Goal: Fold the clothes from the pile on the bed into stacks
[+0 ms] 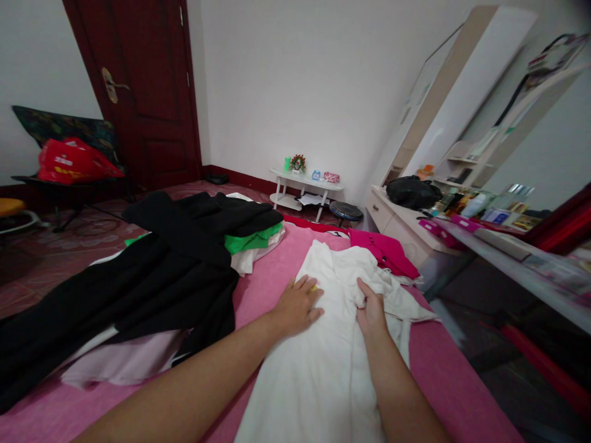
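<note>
A white garment [318, 363] lies stretched lengthwise over the pink bed cover [265, 289], its far end bunched and creased. My left hand [299, 306] rests flat on the garment's left side with the fingers spread. A small yellow patch [314, 288] shows by its fingertips. On the right side, my right hand [370, 307] pinches a fold of the white cloth between thumb and fingers. Part of the garment spreads out beyond that hand to the right.
Black clothes [184, 258] are heaped on the left over green and white ones. A folded magenta garment [385, 251] lies at the far right of the bed. Beside it stands a dresser [388, 212] with a black bag and bottles. A low white table [300, 179] is by the wall.
</note>
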A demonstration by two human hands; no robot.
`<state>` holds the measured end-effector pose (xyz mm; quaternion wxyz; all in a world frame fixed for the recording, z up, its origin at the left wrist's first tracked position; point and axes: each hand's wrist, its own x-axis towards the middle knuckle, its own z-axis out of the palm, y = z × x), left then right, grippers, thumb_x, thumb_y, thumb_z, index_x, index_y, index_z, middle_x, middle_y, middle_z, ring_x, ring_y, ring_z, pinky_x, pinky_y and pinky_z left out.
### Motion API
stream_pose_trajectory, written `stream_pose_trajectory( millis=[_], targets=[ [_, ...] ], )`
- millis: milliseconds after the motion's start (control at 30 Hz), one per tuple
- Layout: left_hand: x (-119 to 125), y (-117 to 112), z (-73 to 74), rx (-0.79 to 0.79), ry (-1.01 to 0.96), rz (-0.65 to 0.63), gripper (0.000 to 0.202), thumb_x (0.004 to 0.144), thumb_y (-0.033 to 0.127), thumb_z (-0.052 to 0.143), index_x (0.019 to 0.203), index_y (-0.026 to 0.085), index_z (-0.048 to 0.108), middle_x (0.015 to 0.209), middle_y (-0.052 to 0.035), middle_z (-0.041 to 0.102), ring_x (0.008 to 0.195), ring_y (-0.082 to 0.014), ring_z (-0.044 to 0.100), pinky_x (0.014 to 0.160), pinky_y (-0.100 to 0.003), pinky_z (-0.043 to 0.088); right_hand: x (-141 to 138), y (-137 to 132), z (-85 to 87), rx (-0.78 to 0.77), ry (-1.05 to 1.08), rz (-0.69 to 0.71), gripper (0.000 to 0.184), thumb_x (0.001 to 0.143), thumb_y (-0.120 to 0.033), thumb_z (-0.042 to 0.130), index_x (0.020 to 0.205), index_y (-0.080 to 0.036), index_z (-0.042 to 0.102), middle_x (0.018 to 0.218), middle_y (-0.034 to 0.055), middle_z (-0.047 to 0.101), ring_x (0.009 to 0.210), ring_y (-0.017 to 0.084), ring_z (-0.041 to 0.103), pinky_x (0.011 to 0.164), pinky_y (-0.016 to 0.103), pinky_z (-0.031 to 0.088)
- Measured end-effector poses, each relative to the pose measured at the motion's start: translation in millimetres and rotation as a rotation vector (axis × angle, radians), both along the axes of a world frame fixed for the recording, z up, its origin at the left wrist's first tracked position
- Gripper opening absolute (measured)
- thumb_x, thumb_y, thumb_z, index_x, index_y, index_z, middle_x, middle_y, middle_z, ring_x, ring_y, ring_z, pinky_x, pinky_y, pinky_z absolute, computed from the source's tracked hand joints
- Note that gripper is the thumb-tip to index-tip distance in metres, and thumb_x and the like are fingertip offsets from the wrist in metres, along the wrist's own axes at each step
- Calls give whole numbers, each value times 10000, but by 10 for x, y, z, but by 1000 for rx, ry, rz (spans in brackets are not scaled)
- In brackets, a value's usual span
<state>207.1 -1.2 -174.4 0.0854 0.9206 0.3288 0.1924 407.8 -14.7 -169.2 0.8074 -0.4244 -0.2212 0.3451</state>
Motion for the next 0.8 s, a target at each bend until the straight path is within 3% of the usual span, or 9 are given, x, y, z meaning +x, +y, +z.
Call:
stream_pose_trajectory(
  millis=[400, 800],
  targets=[
    [10, 7, -8, -13, 3, 6, 484, 888, 451, 476, 1326, 245, 464, 1458, -86, 382, 1354, -287, 297, 1083, -485, 271, -30, -5, -74, -107, -118, 46, 470, 560, -183, 795, 1010, -178, 660, 942, 24, 728, 936, 181, 671, 776, 257, 561],
    [12, 15, -18, -7, -1, -2, 483, 891, 450, 471, 1325, 238, 468, 1450, -82, 395, 1350, -283, 306, 1085, -477, 278, -3, 24, -157, -109, -204, 78, 487, 583, -209, 796, 1044, -160, 648, 963, 50, 724, 942, 199, 668, 796, 309, 552]
  ],
)
